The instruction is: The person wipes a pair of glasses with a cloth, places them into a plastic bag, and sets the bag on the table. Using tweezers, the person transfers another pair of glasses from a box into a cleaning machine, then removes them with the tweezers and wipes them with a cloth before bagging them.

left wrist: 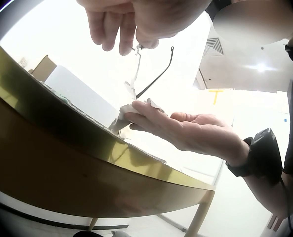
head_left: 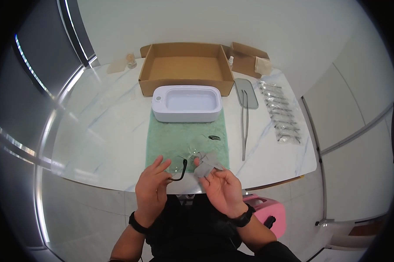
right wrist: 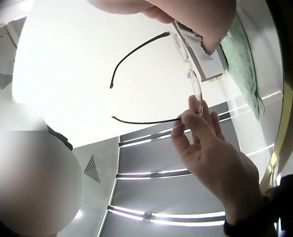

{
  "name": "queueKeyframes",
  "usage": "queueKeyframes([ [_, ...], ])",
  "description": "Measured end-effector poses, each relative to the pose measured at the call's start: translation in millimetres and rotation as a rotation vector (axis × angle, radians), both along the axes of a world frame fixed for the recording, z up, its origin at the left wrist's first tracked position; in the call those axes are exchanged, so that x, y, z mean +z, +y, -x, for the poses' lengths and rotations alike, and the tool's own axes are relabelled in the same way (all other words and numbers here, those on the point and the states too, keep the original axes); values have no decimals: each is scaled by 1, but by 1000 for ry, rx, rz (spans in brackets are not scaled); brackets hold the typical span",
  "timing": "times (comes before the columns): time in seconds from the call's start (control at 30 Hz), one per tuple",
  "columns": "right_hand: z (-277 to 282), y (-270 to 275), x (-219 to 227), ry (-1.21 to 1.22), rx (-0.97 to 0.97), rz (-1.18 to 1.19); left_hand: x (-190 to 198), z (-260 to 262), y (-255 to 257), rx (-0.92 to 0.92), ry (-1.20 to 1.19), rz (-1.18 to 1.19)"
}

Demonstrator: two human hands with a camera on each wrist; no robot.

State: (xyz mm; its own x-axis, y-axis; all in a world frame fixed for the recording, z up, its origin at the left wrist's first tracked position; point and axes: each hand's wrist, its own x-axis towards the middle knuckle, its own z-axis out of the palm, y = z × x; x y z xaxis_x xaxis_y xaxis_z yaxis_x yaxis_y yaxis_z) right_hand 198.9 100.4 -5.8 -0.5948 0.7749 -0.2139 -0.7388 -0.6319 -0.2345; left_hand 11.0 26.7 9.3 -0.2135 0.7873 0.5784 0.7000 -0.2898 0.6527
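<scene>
My left hand [head_left: 152,187] pinches a pair of eyeglasses [right wrist: 196,89] by one corner of the frame, near the hinge. Both dark temples stick out toward me, unfolded, and the thin-rimmed lenses are clear. At the other lens, my right hand [head_left: 224,192] holds a crumpled grey cloth [head_left: 208,165], palm turned up, with the cloth between thumb and fingers. The cloth partly hides that side of the glasses in the head view. Beneath both hands lies a green towel [head_left: 162,142], with a small dark object [head_left: 214,137] on it.
A white tub-shaped device [head_left: 187,117] stands at the towel's far end, before an open cardboard box [head_left: 186,82]. To the right are long tweezers [head_left: 244,131], a grey-green tray [head_left: 252,101] and several wrapped packets [head_left: 280,114]. A pink seat [head_left: 273,212] stands below the table's edge.
</scene>
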Motion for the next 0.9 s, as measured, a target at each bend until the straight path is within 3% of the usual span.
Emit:
queueKeyframes([
  [0.07,2,2,2,-88,-51,-161,0,0,0,-36,3,0],
  [0.3,20,1,6,-197,-85,-214,3,-2,-4,-199,72,20],
  [0.37,21,3,2,-202,29,-186,3,-3,-5,-246,37,24],
  [0.5,21,11,1,-256,31,-164,0,-3,-5,-249,59,39],
  [0.6,22,22,-4,-393,-96,-249,-3,-5,-7,-215,19,29],
  [0.67,24,25,13,-393,-290,-248,-4,-6,-9,-178,-16,26],
  [0.8,28,18,12,-391,-318,-205,-7,-7,-8,-168,-23,4],
  [0.9,30,10,3,-304,-159,-195,-4,-6,-5,-149,-23,0],
])
